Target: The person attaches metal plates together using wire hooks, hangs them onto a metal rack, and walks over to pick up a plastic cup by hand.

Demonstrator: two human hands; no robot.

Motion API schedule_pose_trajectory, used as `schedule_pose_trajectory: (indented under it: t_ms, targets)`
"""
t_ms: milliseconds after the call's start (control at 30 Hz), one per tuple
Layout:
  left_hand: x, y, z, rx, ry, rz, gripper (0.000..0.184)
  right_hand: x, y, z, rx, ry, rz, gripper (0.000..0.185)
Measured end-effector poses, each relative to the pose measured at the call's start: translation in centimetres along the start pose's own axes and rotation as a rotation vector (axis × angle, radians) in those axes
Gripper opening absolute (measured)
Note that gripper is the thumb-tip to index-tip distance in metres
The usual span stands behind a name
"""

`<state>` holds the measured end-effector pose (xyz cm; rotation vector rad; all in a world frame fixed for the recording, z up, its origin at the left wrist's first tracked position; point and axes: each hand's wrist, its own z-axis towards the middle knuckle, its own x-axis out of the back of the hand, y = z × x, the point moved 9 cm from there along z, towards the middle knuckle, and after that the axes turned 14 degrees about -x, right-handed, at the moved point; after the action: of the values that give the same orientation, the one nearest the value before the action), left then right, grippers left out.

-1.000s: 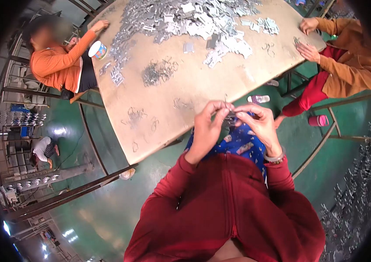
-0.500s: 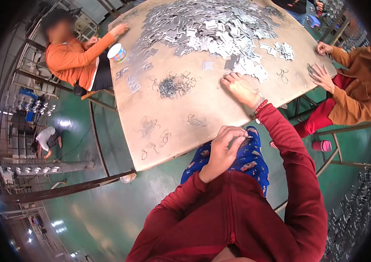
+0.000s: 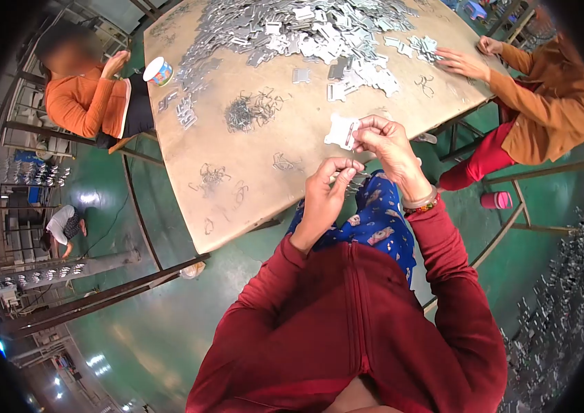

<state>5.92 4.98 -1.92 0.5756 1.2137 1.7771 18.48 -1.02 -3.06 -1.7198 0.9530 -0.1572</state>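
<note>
Over the near table edge, my right hand [image 3: 390, 148] pinches a flat silver metal plate [image 3: 339, 131] with notched edges. Just left of it and lower, my left hand [image 3: 326, 187] is closed on a small thin metal piece, perhaps wire hooks, whose ends show at the fingertips; its exact kind is hard to make out. The two hands are close together, the plate held above my left fingertips. A tangle of wire hooks [image 3: 247, 111] lies on the table to the left, with smaller clusters of hooks [image 3: 284, 162] nearer me. Loose metal plates [image 3: 368, 77] lie beyond my right hand.
A large heap of metal plates [image 3: 292, 31] covers the far part of the brown-topped table [image 3: 196, 148]. A white-and-blue tub [image 3: 158, 71] stands at the left edge. People in orange [image 3: 85, 103] and brown [image 3: 546, 103] sit at either side. A pink container [image 3: 496, 200] is at right.
My right hand has come back from the loose plates toward my left hand, now with a plate. My left hand has risen slightly leftward. The view has shifted, and the co-workers' hands have moved.
</note>
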Motion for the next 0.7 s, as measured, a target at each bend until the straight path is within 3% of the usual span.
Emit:
schedule_pose_trajectory:
  t_ms: [333,700]
  targets:
    - [-0.7,0.3,-0.7,0.021,0.001,-0.041,0.009,0.3,-0.6,-2.3,0.089,0.049,0.124,0.014]
    - [-0.8,-0.1,-0.4,0.067,-0.113,-0.016,0.009,-0.1,0.3,-1.6,0.025,0.025,0.160,0.014]
